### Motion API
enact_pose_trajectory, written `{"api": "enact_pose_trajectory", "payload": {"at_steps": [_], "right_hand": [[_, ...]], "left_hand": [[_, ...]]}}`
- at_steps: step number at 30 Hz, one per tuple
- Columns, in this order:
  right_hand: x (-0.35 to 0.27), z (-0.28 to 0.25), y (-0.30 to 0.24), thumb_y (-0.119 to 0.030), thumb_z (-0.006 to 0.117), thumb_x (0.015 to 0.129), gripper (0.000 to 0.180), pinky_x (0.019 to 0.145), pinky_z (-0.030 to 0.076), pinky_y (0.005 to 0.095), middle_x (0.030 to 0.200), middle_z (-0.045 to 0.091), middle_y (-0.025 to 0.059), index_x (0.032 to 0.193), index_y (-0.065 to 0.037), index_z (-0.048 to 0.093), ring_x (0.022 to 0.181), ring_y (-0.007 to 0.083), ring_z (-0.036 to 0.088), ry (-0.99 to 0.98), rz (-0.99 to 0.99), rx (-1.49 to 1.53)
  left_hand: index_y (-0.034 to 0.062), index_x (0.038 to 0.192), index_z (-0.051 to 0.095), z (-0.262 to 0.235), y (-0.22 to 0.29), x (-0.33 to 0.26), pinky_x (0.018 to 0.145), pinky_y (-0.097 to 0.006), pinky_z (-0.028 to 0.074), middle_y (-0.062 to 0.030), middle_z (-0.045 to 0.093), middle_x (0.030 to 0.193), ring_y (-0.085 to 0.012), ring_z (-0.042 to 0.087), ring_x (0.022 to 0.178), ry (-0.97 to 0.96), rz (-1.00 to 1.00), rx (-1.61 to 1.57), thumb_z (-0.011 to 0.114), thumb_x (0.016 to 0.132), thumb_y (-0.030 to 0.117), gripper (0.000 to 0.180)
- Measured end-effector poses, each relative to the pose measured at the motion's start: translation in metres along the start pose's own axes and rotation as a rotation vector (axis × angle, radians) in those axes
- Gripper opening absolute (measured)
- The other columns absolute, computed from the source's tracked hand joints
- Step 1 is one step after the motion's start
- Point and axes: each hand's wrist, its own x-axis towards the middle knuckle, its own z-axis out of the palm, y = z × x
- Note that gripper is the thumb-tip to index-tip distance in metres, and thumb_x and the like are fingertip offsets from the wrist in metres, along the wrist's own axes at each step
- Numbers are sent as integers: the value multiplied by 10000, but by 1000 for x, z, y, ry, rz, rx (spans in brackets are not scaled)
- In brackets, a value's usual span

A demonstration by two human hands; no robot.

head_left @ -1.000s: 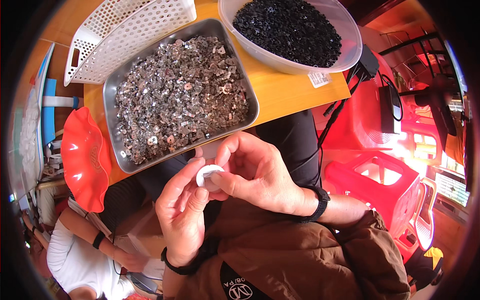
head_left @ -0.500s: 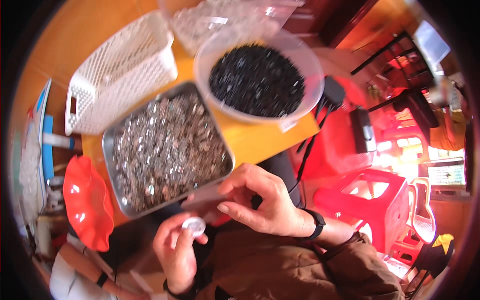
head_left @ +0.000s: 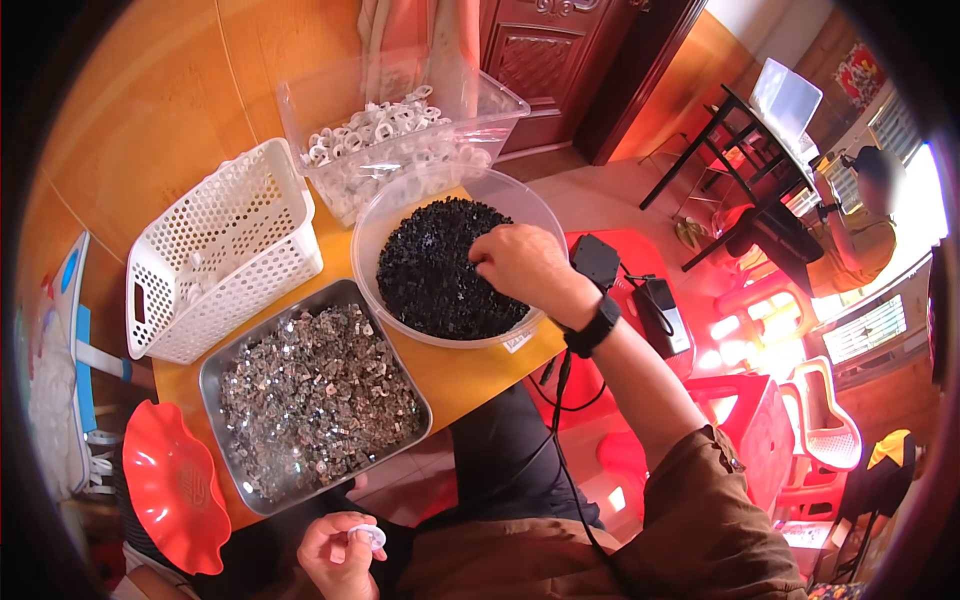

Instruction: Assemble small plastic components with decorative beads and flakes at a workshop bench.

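Note:
My left hand (head_left: 338, 562), low in the view near my lap, pinches a small round white plastic piece (head_left: 368, 536) between thumb and fingers. My right hand (head_left: 530, 268) reaches over the round translucent tub (head_left: 545, 222), its fingers curled together at the heap of small black parts (head_left: 432, 262). Whatever those fingertips grip is hidden. Just left of the tub, a rectangular metal tray (head_left: 212, 398) holds a heap of small shiny metal parts (head_left: 315, 400).
Behind stand a white perforated basket (head_left: 240, 255) and a clear box (head_left: 500, 105) of white ring-shaped pieces. A red wavy-edged dish (head_left: 175, 490) sits left of the yellow table (head_left: 465, 385). Black cables run beside my right arm, near red stools (head_left: 740, 430). Another person (head_left: 855, 240) is far right.
My right hand has moved up and away from my left hand into the tub of black parts. My left hand keeps the white piece, lower in view. The view has shifted.

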Motion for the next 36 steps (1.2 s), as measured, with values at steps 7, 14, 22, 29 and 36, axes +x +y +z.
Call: {"api": "enact_pose_trajectory", "payload": {"at_steps": [7,14,22,29,36], "right_hand": [[22,23,-17,-149,628,729,115,720,499,387,806,622,85,827,-123,682,832,273,620,-98,-90,-46],[14,11,-13,-122,638,716,115,664,500,372,774,653,97,814,-96,691,751,266,637,-49,-25,130],[-27,-47,-74,-55,699,755,103,608,458,207,704,631,11,845,-13,672,650,33,552,-186,101,912],[-100,-27,-132,-22,676,803,117,720,490,234,863,648,32,918,-12,655,790,98,610,-387,-42,1367],[-124,7,-164,-27,686,800,106,716,487,240,885,636,43,902,-15,661,810,118,608,-467,112,1598]], "left_hand": [[-33,1092,578,16,27,0,674,-231,481,-114,614,1024,-161,585,862,-53,-140,36,549,883,25,219],[-33,1123,572,16,26,-5,679,-241,488,-119,615,1025,-157,589,862,-85,-125,-37,554,888,40,247],[-26,1210,471,13,14,-9,666,-324,552,-132,597,995,-216,626,835,4,-118,-183,557,905,140,358],[8,1045,528,23,15,2,579,-277,475,-130,539,970,-180,559,757,-196,-68,-254,485,942,129,165],[-2,971,539,22,19,-2,554,-249,482,-99,513,989,-142,560,717,-161,-134,-120,523,919,49,74]]}}
